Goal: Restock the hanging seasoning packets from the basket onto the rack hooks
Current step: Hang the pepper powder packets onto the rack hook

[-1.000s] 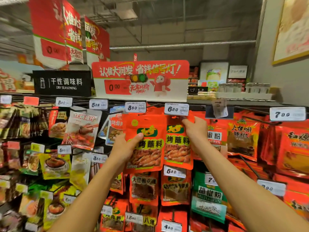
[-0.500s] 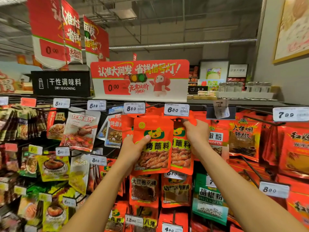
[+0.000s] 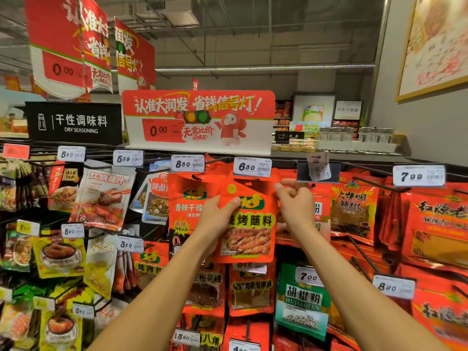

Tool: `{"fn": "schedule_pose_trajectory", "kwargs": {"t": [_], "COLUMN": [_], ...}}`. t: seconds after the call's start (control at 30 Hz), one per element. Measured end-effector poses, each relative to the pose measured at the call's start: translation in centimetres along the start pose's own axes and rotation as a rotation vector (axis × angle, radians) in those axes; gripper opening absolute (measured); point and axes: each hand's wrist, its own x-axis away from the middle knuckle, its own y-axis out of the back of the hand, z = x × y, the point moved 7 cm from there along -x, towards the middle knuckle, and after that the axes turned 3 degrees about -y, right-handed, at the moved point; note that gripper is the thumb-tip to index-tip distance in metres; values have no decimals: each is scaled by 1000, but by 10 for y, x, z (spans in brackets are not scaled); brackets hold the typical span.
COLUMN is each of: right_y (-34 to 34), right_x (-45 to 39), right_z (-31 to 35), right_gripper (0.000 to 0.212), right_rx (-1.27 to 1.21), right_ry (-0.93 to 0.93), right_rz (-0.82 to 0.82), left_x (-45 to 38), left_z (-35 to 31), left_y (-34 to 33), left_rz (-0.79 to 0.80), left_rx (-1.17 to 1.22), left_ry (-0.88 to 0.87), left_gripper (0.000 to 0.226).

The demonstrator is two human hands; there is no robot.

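I hold an orange-red seasoning packet (image 3: pixel 249 224) with yellow lettering and a picture of grilled meat up against the rack, right under the 6.80 price tag (image 3: pixel 252 167). My left hand (image 3: pixel 217 219) grips its left edge, thumb across the front. My right hand (image 3: pixel 296 206) pinches its top right corner near the hook, fingers curled. The hook itself is hidden behind the tag and the packet. A similar red packet (image 3: pixel 186 206) hangs to the left under the 8.50 tag (image 3: pixel 188 163). The basket is out of view.
The rack is dense with hanging packets on black wire hooks: red ones at right (image 3: pixel 352 211), a green pepper packet (image 3: pixel 302 302) below, yellow ones at lower left (image 3: pixel 59 254). A red promotional sign (image 3: pixel 197 120) stands on top. Hook tips with price tags stick out toward me.
The packet in my hands has moved right and up, from beside the 8.50 tag to under the 6.80 tag. My right hand has shifted to pinch its top corner.
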Motion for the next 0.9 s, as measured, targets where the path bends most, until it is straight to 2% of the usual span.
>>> {"fn": "schedule_pose_trajectory", "kwargs": {"t": [0.17,0.27,0.43,0.6,0.63,0.7,0.73,0.83,0.9], "right_y": [-5,-9,-14,-15,-13,-5,-2,-3,-7], "right_x": [-12,-18,-27,-24,-22,-14,-9,1,-2], "right_z": [2,2,3,-14,-15,-18,-22,-37,-44], "right_gripper": [27,31,31,31,32,28,29,32,28], "right_rx": [152,216,408,303,293,275,266,302,332], "right_ry": [-25,-52,-41,-184,-161,-81,-47,-30,-28], "right_rz": [8,1,8,15,-3,-54,-60,7,18], "left_x": [-10,-16,-24,-21,-15,-4,2,11,10], "left_z": [-3,-7,-10,-11,-13,-14,-10,7,10], "left_y": [-12,-10,-6,-5,-4,-3,-3,-11,-18], "left_rz": [-73,-159,-212,-263,-275,-289,-283,-225,-199], "left_rx": [55,-23,-36,-174,-230,-345,-428,-642,-648], "left_ry": [111,90,94,95,52,-39,-68,-68,-56], "left_gripper": [33,33,37,47,45,26,26,58,64]}}
